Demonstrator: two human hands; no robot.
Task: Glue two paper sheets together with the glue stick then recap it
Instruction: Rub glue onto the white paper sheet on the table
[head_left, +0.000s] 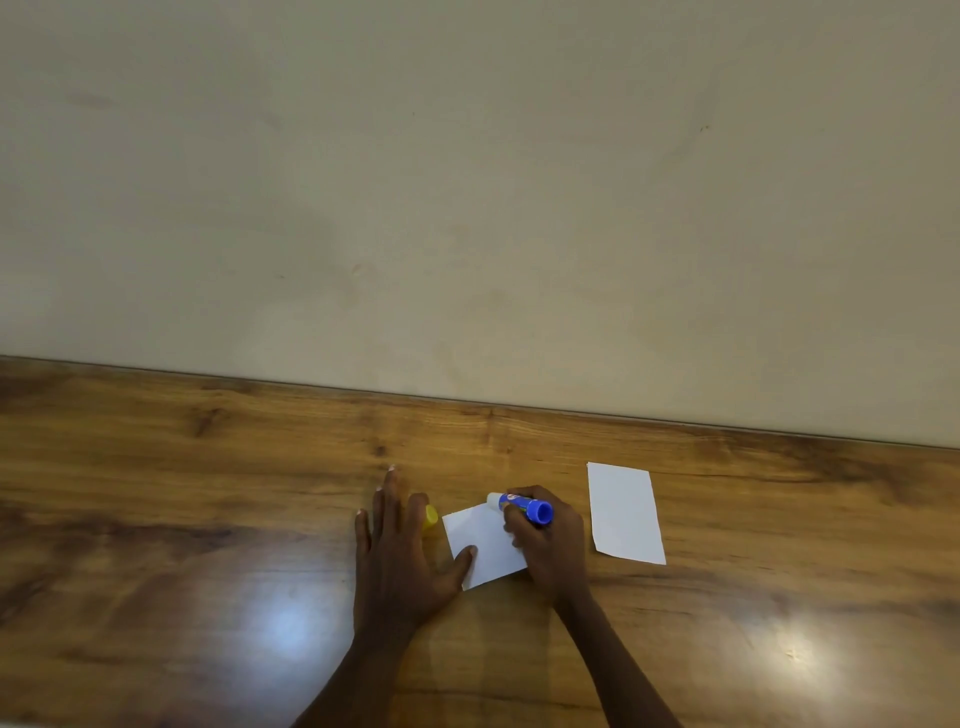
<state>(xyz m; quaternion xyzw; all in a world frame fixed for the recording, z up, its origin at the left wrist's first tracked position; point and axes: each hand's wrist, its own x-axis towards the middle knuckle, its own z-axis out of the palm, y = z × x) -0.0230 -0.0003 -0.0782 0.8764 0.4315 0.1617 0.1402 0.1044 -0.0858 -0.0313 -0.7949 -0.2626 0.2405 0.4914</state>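
Observation:
A small white paper sheet (480, 540) lies on the wooden table (208, 467) in front of me. My left hand (397, 551) lies flat with fingers spread, its thumb pressing the sheet's left edge. My right hand (545, 540) grips the blue glue stick (522, 506), uncapped, its white tip at the sheet's far corner. The yellow cap (430, 516) lies on the table, partly hidden behind my left hand. A second white sheet (626, 512) lies apart to the right.
A plain beige wall (467, 182) rises at the table's far edge. Bright light reflections show on the glossy wood at the near left and near right.

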